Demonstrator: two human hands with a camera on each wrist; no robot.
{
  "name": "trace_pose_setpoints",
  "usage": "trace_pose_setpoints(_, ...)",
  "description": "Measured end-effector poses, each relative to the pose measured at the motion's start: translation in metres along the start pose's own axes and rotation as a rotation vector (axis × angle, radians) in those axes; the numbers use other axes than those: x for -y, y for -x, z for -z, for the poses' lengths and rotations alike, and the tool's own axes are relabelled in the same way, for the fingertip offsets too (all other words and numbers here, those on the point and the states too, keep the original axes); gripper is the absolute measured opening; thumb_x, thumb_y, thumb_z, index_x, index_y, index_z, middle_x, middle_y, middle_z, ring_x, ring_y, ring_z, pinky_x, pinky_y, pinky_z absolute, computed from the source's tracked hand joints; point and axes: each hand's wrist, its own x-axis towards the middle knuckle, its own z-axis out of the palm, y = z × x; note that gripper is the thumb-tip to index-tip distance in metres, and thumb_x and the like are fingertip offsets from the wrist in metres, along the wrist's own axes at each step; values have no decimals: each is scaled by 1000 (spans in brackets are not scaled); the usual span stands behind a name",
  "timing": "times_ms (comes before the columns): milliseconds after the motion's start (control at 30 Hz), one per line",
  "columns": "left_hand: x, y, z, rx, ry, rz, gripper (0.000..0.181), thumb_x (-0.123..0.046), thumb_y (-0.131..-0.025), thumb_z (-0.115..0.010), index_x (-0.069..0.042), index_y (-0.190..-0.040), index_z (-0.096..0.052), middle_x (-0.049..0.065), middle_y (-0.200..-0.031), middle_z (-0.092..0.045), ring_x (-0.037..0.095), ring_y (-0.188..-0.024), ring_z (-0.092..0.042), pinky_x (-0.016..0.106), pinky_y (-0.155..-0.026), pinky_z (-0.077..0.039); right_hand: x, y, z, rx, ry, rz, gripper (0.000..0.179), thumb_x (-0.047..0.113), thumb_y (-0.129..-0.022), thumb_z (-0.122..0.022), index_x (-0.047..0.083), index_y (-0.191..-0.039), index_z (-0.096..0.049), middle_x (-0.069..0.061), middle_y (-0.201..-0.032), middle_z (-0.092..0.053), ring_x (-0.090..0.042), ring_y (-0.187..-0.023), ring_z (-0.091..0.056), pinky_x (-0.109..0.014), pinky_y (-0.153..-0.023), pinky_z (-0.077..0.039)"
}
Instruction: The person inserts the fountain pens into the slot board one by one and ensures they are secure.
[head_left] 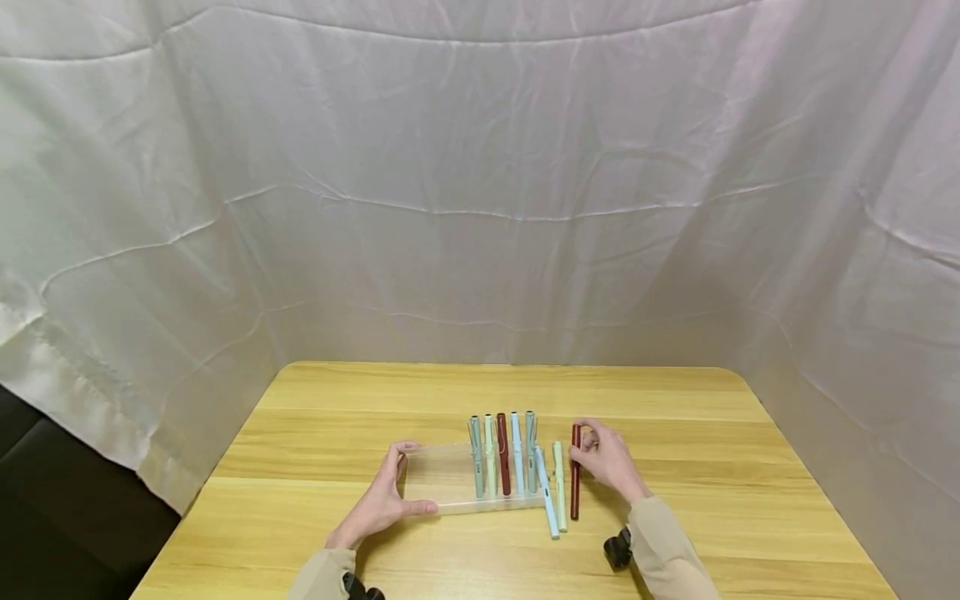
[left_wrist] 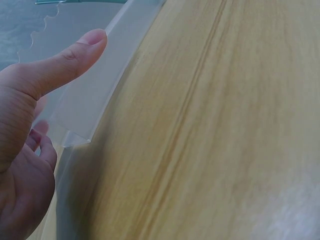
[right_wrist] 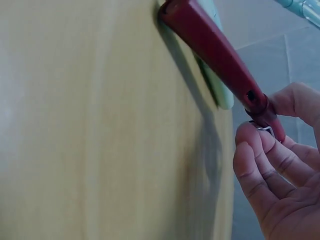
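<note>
My left hand (head_left: 381,500) grips the left end of a clear plastic pen tray (head_left: 438,475), thumb along its front wall and the other fingers round the far side. In the left wrist view the tray's notched edge (left_wrist: 31,37) shows. Several capped pens stand side by side in the tray's right half, a dark red pen (head_left: 503,458) among them. My right hand (head_left: 611,462) pinches another dark red pen (head_left: 575,492) near its clip end, right of the tray. The right wrist view shows that pen (right_wrist: 215,52) tilted, its clip by the fingertips.
A light blue pen (head_left: 549,504) leans at the tray's right end. Beside it on the wooden table (head_left: 337,400) lies a pale green pen (head_left: 559,492), close to the held pen. Pale curtains (head_left: 487,275) hang behind the table and at both sides.
</note>
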Motion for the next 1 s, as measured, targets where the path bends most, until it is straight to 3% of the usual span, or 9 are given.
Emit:
trace_pose_setpoints(400, 2, 0, 0, 3, 5, -17, 101, -15, -64, -93, -4, -143, -31, 22, -157, -29, 36, -154, -19, 43, -129, -8, 13, 9, 1, -53, -9, 59, 52, 7, -89, -70, 2, -138, -54, -8, -84, -68, -10, -70, -62, -16, -60, -53)
trace_pose_setpoints(700, 2, 1, 0, 0, -1, -24, 102, -16, -63, -93, -4, -143, -31, 21, -156, -31, 36, -154, -20, 43, -129, -8, 24, 15, 4, -53, -92, 79, 53, 3, -91, -66, 6, -141, -52, -14, -90, -68, -26, -65, -71, -19, -51, -55)
trace_pose_setpoints(1000, 2, 0, 0, 4, -2, -39, 101, -15, -64, -93, -3, -143, -31, 22, -155, -32, 36, -153, -21, 44, -129, -9, 34, 20, 4, -29, -195, 60, 55, -5, -93, -59, 6, -146, -46, -22, -99, -64, -27, -64, -70, -25, -50, -59)
